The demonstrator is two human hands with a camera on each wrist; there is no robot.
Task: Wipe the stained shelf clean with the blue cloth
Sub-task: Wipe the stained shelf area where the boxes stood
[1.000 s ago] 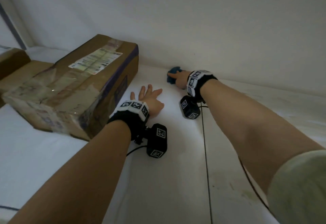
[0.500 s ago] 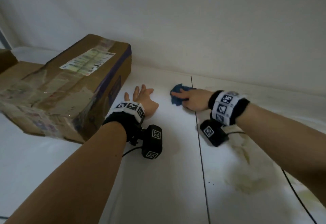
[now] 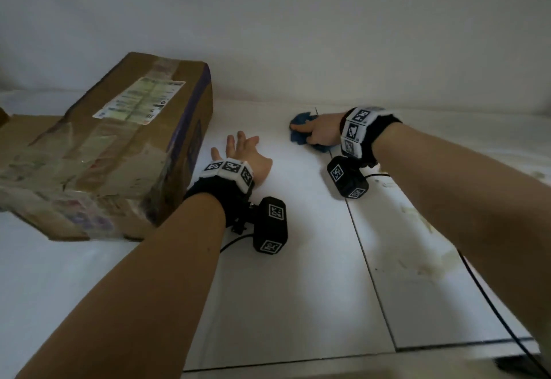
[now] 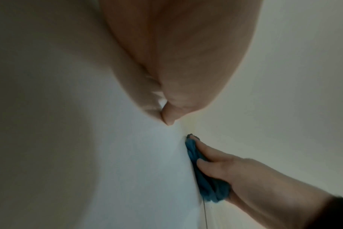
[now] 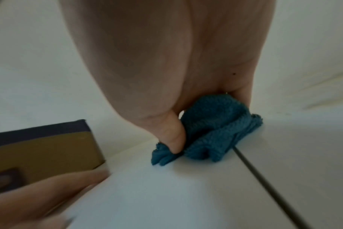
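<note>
A: Where's the crumpled blue terry cloth (image 3: 299, 134) sitting?

B: It's lying bunched on the white panelled shelf (image 3: 298, 274), near the back wall, right at the far end of the dark seam (image 3: 369, 271) between two panels. In the right wrist view the blue terry cloth (image 5: 209, 137) is touching the seam's end.

A: Who's holding it?

B: The right hand (image 3: 323, 134) is gripping it, thumb curling into the folds and fingers pressing on top. Probably wadding it so the pressure is concentrating on one small patch.

A: And the left hand?

B: The left hand (image 3: 246, 156) is lying flat on the shelf, fingers spread and holding nothing. Looks like it's bracing the person's weight while they're reaching deep.

A: Stains?

B: Yellowish smears (image 3: 426, 256) are showing on the right panel, nearer the front, well apart from the cloth. So I'm judging the wiping is only partly done; that patch is still needing passes.

A: Anything else around?

B: A taped brown cardboard box (image 3: 113, 146) with a paper label is sitting just beside the left hand, likely shoved aside to be freeing up wiping room. Black cables (image 3: 492, 304) are trailing from the wrist cameras across the shelf.
</note>
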